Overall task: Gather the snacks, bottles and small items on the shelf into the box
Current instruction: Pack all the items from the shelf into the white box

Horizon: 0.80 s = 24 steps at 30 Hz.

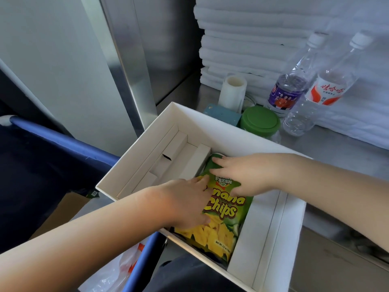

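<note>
A green and yellow bag of banana chips (223,226) lies flat in the middle of the white box (280,234). My left hand (185,201) presses on the bag's left side with straight fingers. My right hand (242,173) rests flat on the bag's upper end, fingers spread. Behind the box on the steel shelf (336,146) stand two clear water bottles, one with a purple label (288,89) and one with a red and white label (324,91), a green-lidded jar (261,121), a white roll (232,91) and a small blue box (223,114).
Folded white towels (252,39) are stacked at the back of the shelf. White cardboard dividers (168,157) fill the box's left part. A steel upright (130,66) rises on the left. A blue-framed cart (63,140) and a plastic bag (117,270) sit below.
</note>
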Tool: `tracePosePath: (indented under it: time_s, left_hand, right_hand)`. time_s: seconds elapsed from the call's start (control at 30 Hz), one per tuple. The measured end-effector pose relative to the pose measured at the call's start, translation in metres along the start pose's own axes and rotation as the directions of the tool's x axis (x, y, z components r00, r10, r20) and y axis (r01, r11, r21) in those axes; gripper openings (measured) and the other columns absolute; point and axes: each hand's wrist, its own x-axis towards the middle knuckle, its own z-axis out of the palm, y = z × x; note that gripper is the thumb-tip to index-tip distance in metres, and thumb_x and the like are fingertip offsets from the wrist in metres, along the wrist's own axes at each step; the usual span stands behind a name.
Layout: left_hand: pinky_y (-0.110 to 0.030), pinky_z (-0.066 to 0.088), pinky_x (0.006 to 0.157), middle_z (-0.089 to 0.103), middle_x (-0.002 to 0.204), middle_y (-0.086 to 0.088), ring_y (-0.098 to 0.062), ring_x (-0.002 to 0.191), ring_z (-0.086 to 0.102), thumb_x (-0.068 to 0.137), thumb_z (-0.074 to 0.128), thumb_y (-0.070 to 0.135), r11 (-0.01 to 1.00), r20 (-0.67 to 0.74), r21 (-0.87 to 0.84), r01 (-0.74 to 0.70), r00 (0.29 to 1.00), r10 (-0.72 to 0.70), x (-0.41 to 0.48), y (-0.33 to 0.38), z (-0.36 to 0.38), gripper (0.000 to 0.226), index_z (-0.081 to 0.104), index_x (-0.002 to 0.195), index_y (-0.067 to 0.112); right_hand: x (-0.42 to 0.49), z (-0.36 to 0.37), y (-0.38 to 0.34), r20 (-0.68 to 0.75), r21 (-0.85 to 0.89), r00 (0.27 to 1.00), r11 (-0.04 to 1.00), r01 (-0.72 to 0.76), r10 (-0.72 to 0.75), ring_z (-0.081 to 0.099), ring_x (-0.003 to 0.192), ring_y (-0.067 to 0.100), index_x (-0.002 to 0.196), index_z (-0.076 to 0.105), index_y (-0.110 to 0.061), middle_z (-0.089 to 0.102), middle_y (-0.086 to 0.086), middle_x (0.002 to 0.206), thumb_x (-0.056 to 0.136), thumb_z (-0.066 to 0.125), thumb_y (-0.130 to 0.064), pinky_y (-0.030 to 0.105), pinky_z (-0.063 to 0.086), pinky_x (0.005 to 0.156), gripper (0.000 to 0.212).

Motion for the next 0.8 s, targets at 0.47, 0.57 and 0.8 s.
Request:
tracePosePath:
  time_s: [0.47, 0.57, 0.8]
  left_hand:
    - [-0.052, 0.011, 0.115, -0.030, 0.150, -0.011, -0.035, 0.137, -0.026, 0.085, 0.054, 0.056, 0.980, 0.133, 0.157, -0.120, 0.986, 0.100, 0.037, 0.026, 0.003, 0.099, -0.016, 0.147, 0.023]
    - [-0.048, 0.010, 0.115, -0.026, 0.152, -0.007, -0.031, 0.139, -0.022, 0.083, 0.052, 0.061, 0.978, 0.136, 0.141, -0.155, 0.981, 0.135, 0.036, 0.016, -0.005, 0.099, -0.014, 0.147, 0.025]
    - [-0.053, 0.011, 0.113, -0.029, 0.151, -0.008, -0.035, 0.136, -0.027, 0.087, 0.048, 0.058, 0.970, 0.166, 0.113, -0.214, 0.967, 0.194, 0.034, 0.019, -0.005, 0.091, -0.013, 0.147, 0.028]
  right_hand:
    - [-0.010, 0.013, 0.022, -0.042, 0.229, 0.997, 0.972, -0.056, 0.067, 0.024, 0.141, 0.016, 0.150, 0.017, -0.027, 0.006, -0.006, 0.159, 0.096, 0.047, -0.035, 0.035, 0.029, 0.111, 0.063]
    - [-0.012, 0.015, 0.026, -0.091, 0.290, 0.991, 0.955, -0.064, 0.094, 0.030, 0.138, 0.015, 0.149, 0.023, -0.024, 0.026, -0.003, 0.155, 0.095, 0.049, -0.030, 0.034, 0.029, 0.111, 0.060]
    - [-0.027, 0.026, 0.035, -0.130, 0.349, 0.978, 0.931, -0.109, 0.164, 0.038, 0.132, 0.017, 0.147, 0.028, -0.023, 0.039, 0.001, 0.147, 0.091, 0.044, -0.001, 0.032, 0.035, 0.106, 0.063]
